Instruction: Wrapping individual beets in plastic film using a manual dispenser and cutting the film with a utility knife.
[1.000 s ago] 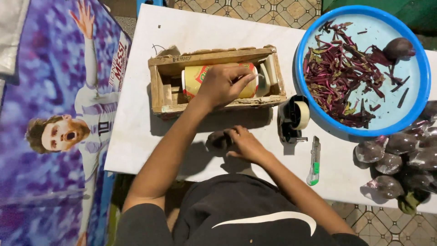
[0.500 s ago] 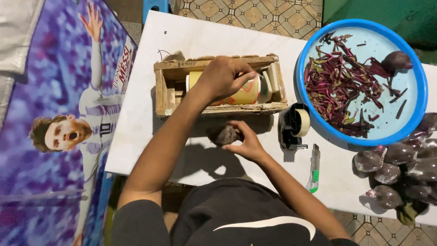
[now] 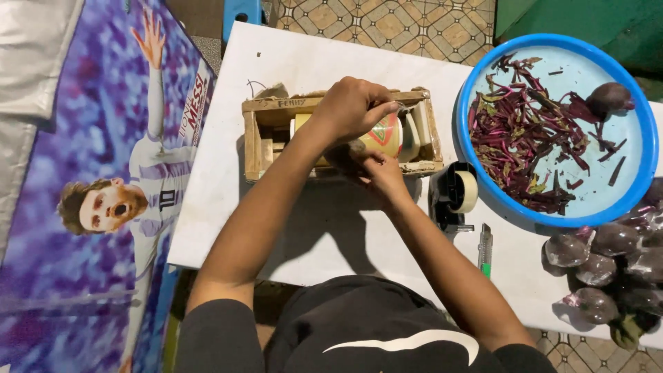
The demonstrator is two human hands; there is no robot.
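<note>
Two hands at work over one wooden box (image 3: 257,141) on a white table (image 3: 228,207).

- Left hand (image 3: 352,107): closed over the top of a roll of film (image 3: 387,135) lying in the box; exactly how it grips cannot be told.
- Right hand (image 3: 378,171): fingers pinched narrowly at the box's front edge, on a small dark item that is mostly hidden; likely one of the purple round pieces.
- Roll: looks stiff and cylindrical, probably light, free to turn; best steadied from above or by its ends.
- Wrapped purple pieces (image 3: 594,255): heaped at the right edge, glossy, probably slippery; cup rather than squeeze.
- Blue basin (image 3: 646,131): holds purple peelings and one round piece.
- Tape dispenser (image 3: 456,193) and utility knife (image 3: 485,250): just beside the basin.
</note>
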